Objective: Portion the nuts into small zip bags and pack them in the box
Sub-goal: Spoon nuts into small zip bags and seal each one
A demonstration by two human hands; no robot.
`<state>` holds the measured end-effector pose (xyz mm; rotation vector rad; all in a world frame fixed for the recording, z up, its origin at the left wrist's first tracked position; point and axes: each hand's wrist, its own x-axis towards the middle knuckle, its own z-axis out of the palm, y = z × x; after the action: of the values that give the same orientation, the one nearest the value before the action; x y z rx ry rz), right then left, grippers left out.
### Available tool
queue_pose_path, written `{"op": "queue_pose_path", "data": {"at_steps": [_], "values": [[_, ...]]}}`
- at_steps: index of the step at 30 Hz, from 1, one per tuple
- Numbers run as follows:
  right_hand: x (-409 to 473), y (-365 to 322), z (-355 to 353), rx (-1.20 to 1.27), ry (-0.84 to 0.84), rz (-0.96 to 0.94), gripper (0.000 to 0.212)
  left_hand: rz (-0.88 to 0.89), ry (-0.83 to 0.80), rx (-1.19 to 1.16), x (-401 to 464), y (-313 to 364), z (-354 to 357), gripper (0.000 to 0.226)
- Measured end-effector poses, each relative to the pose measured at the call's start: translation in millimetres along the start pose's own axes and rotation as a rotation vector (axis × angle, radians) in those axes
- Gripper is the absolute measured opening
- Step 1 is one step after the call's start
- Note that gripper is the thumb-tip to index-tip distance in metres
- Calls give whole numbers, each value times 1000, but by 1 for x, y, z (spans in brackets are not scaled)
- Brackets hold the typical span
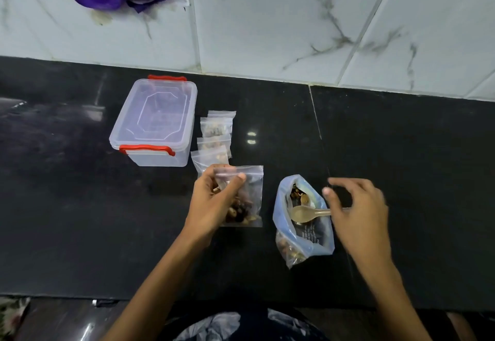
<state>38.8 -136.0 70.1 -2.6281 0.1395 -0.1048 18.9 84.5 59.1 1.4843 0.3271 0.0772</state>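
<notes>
Portioning is in hand: a filled zip bag [241, 196] is pinched by the left hand [214, 201] above the counter [80, 206]; the right hand [359, 212], fingers relaxed, is beside the spoon [308, 212] lying in the nut bag [302, 220]; sealing is judged next, the box [154, 123] being lidded

Small white print shows on the dark inner panel of the nut bag [310, 236], but it is too small to read.

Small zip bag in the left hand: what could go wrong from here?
The small zip bag looks unsealed in the left hand; tilting it could spill nuts. The spoon rests loosely in the big nut bag and may tip out. The box is closed, so packing needs a free hand.
</notes>
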Motion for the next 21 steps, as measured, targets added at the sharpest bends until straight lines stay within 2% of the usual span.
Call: {"op": "queue_pose_path", "data": {"at_steps": [3,5,9,13,17,21], "values": [[-12,-51,4,582,-223,-43,16,37,26,-13,-3,4,1,11],[-17,-74,17,747,-321,-38,15,79,42,-6,-5,5,0,6],[-18,-90,37,799,-244,-59,15,102,63,-43,-9,9,-6,5],[-21,-95,46,868,-305,-51,19,9,30,-117,-15,12,-13,13],[-27,-102,58,843,-327,-69,22,-42,-17,-66,-17,11,-17,17],[-26,-103,63,920,-377,-34,17,19,40,-5,-13,10,-27,18]]}}
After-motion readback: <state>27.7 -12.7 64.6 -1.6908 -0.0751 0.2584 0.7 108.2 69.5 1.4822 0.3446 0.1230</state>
